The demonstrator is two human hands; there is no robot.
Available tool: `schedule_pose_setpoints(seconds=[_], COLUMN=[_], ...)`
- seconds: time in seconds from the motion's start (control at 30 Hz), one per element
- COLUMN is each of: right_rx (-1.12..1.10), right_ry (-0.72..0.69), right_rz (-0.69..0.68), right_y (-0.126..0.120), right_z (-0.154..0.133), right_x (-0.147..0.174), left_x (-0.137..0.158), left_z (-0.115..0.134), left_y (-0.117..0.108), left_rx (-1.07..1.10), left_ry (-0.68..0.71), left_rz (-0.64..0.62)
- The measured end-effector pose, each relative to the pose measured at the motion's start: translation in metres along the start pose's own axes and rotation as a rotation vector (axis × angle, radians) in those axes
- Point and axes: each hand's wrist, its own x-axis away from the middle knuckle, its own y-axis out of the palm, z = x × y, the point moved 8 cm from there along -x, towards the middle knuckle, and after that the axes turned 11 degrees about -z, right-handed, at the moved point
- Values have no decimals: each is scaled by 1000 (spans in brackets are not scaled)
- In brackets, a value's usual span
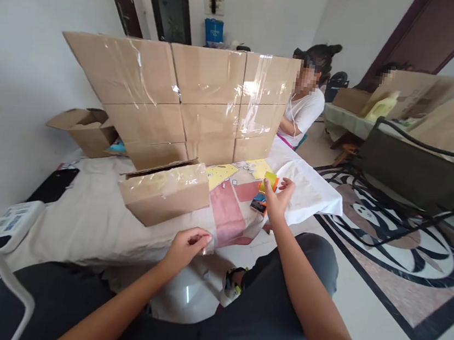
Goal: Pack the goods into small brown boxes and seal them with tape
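My left hand (188,247) is closed in a pinch above the near edge of the cloth-covered table. Something clear and shiny shows at its fingertips, too small to make out. Farther right, my right hand (279,197) has its thumb against a small yellow-and-orange item (269,179), and the fingers curl round its other side. Just below that item lies a small dark blue and orange packet (259,202) on the patterned cloth. A long cardboard box (166,193) with an open slit along its top stands left of my hands.
A wall of taped cardboard boxes (213,80) rises across the table. Behind its right end sits a person in a white shirt (306,116). An open carton (91,130) stands at the left. A dark folding chair (420,177) is on the right.
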Motion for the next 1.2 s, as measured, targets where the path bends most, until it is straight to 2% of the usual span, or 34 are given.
schedule_pose_setpoints(seconds=[0.07,0.13,0.2,0.27,0.3,0.37,0.47,0.53,0.6,0.67,0.73,0.77,0.83,0.87,0.9,0.93,0.97,1.07,1.2], right_rx=[87,76,-24,-145,-187,-222,-189,-179,-215,-267,-284,-281,-263,-248,-229,-209,-189,-142,-79], right_ry=[-174,-332,-476,-598,-650,-739,-831,-868,-858,-816,-794,-792,-786,-771,-749,-725,-705,-697,-732], right_rz=[11,-110,-409,-777,-914,-1043,-1042,-981,-830,-624,-508,-515,-635,-716,-794,-864,-924,-1083,-1255], right_y=[-6,0,20,45,55,68,81,81,68,45,26,23,26,32,40,49,59,99,174], right_z=[-28,-58,-87,-116,-128,-147,-165,-176,-189,-204,-219,-226,-240,-246,-250,-254,-258,-269,-268], right_x=[13,29,54,90,109,138,160,159,142,117,95,87,78,75,74,73,73,77,82], left_x=[2,6,11,18,21,25,23,19,17,17,18,21,36,44,51,52,51,39,38], left_z=[7,15,23,29,31,37,37,26,10,7,28,46,86,103,116,124,128,122,108], left_y=[-5,-8,-13,-17,-20,-23,-32,-44,-58,-71,-84,-90,-108,-119,-133,-146,-158,-179,-172], left_rx=[41,46,27,-13,-41,-102,-131,-131,-209,-403,-653,-775,-976,-1046,-1090,-1108,-1107,-1052,-1096], left_ry=[7,27,49,58,60,66,45,-62,-204,-254,-110,18,273,358,394,388,359,244,209], left_rz=[8,0,-2,0,3,-7,2,53,127,190,293,371,604,726,828,867,853,667,564])
